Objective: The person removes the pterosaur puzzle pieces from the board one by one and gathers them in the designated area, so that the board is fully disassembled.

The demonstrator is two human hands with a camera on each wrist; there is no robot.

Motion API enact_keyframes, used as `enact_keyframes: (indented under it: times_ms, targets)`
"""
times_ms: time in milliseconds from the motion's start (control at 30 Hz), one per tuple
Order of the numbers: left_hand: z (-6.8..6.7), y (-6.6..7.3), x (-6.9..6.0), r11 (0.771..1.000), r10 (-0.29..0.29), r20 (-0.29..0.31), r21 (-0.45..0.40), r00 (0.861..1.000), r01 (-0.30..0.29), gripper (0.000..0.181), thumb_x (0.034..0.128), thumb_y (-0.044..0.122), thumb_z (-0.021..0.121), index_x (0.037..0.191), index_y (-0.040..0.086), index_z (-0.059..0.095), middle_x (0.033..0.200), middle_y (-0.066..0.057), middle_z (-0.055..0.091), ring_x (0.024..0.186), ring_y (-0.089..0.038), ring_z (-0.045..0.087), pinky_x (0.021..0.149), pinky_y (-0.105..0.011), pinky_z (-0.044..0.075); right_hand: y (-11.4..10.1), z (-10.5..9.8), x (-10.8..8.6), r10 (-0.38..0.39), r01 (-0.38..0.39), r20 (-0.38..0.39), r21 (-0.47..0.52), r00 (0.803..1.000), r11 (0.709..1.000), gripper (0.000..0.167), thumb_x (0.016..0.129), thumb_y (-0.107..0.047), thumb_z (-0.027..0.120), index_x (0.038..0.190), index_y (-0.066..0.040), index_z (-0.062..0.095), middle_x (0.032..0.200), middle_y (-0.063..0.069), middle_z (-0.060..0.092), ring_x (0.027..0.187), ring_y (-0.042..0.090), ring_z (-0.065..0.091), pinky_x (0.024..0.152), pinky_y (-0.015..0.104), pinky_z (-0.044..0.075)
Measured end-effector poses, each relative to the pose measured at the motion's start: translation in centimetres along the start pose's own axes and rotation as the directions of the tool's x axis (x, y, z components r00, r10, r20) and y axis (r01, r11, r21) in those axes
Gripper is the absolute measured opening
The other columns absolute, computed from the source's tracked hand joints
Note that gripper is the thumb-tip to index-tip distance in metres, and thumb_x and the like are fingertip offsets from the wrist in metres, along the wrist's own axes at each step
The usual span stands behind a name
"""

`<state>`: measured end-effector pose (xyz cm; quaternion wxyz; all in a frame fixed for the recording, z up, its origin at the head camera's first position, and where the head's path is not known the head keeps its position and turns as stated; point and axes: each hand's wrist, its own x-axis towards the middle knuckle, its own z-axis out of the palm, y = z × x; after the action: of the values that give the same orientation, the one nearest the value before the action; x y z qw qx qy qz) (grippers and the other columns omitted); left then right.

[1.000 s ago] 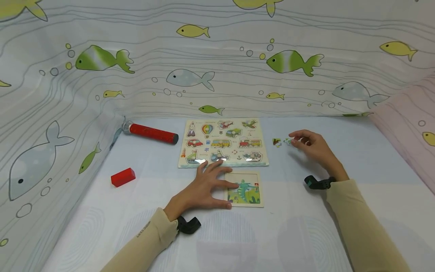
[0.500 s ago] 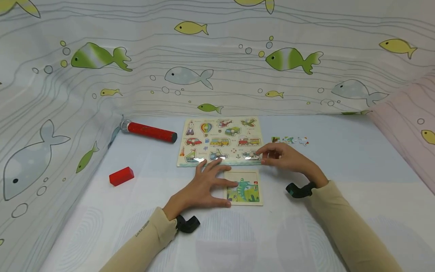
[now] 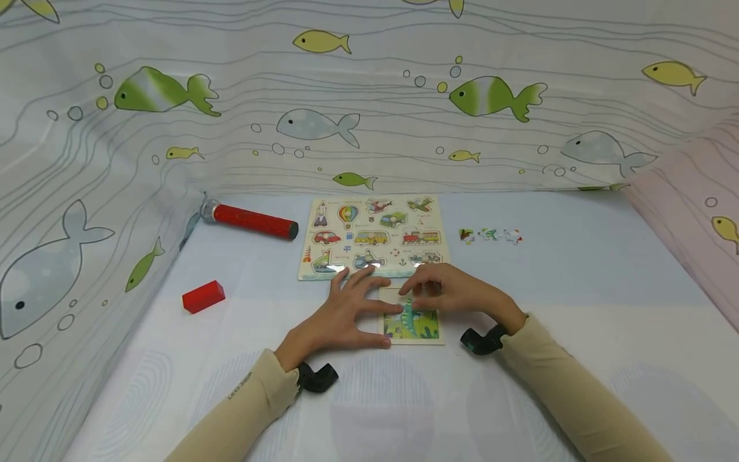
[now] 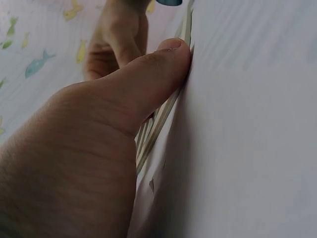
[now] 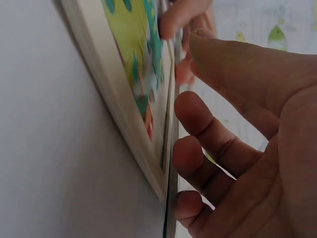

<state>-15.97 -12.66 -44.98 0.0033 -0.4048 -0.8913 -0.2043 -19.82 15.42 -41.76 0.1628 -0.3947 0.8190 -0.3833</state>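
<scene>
A small square wooden jigsaw tray (image 3: 414,342) with a blue-green dinosaur picture lies in front of the person. My left hand (image 3: 340,321) spreads its fingers over the tray's left side, its thumb (image 4: 171,54) against the tray's edge in the left wrist view. Over the upper right part, my right hand (image 3: 462,290) bends its fingers down close to the picture. Its thumb (image 5: 223,54) and curled fingers show in the right wrist view, but whether a piece is between thumb and forefinger cannot be seen. Several loose jigsaw pieces (image 3: 489,235) lie farther back right.
Directly behind the tray lies a larger vehicle peg puzzle board (image 3: 306,273). A red microphone-shaped tube (image 3: 254,220) lies back left, and a red block (image 3: 204,297) sits at the left. Fish-printed cloth (image 3: 404,147) rises behind and at the sides.
My right hand has moved left and nearer, from the loose pieces to the jigsaw tray. The left hand stays on the tray. The head view has tilted down slightly.
</scene>
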Motion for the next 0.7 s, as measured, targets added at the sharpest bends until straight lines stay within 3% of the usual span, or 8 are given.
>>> enact_keyframes:
  times_ms: [167, 400, 700]
  targets:
    - [-0.1, 0.0, 0.1, 1.000, -0.002, 0.001, -0.014, 1.000, 0.002, 0.055, 0.0829, 0.067, 0.071, 0.133, 0.045, 0.066, 0.157, 0.002, 0.044, 0.159, -0.033, 0.015, 0.119, -0.068, 0.005, -0.9, 0.8, 0.4, -0.027, 0.028, 0.014, -0.058, 1.000, 0.998, 0.025, 0.091, -0.016, 0.077, 0.116, -0.019, 0.076, 0.098, -0.003, 0.069, 0.081, 0.013, 0.054, 0.073, 0.027, 0.043]
    - [-0.1, 0.0, 0.1, 1.000, 0.008, -0.019, -0.030, 1.000, -0.009, 0.053, 0.0810, 0.064, 0.075, 0.129, 0.044, 0.068, 0.156, 0.000, 0.047, 0.158, -0.035, 0.018, 0.118, -0.070, 0.006, -1.3, 1.6, 0.7, 0.009, -0.003, 0.042, -0.139, 0.999, 0.990, 0.031, 0.090, -0.019, 0.078, 0.121, -0.022, 0.075, 0.095, -0.002, 0.060, 0.073, 0.010, 0.046, 0.068, 0.023, 0.042]
    - [0.1, 0.0, 0.2, 0.992, -0.070, -0.035, -0.111, 0.997, 0.066, 0.050, 0.0781, 0.062, 0.078, 0.113, 0.032, 0.060, 0.153, 0.004, 0.051, 0.157, -0.029, 0.023, 0.120, -0.066, 0.004, -1.5, 2.0, 0.6, 0.004, 0.002, 0.039, -0.172, 0.999, 0.985, 0.035, 0.092, -0.017, 0.075, 0.127, -0.021, 0.073, 0.094, 0.000, 0.058, 0.074, 0.011, 0.044, 0.068, 0.023, 0.039]
